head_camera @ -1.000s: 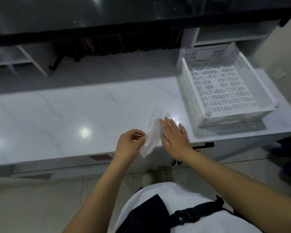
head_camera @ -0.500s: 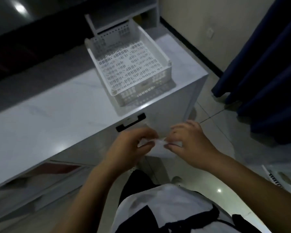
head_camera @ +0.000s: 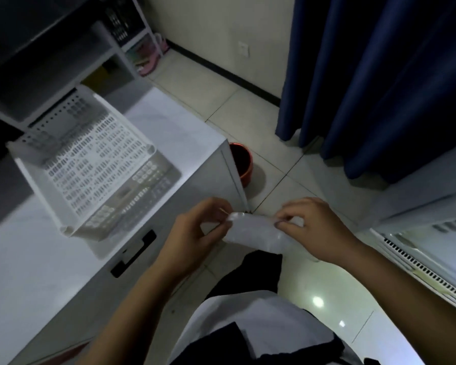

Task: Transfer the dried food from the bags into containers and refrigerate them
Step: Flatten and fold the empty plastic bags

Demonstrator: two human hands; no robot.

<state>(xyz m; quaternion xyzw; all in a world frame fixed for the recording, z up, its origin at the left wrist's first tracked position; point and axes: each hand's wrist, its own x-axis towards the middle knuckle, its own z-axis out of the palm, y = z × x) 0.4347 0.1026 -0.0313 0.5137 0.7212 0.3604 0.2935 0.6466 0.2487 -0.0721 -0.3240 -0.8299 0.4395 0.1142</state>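
Clear plastic bag (head_camera: pixel 256 234) pinched between left hand (head_camera: pixel 195 233) and right hand (head_camera: pixel 313 230).

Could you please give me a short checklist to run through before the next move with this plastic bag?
1. Left hand pinches one end of the plastic bag: ok.
2. Right hand pinches the other end: ok.
3. Bag empty of food: cannot tell, it is blurred.
4. White basket stands on the counter, upright: ok.
5. Red bin on the floor beside the counter, unobstructed: ok.
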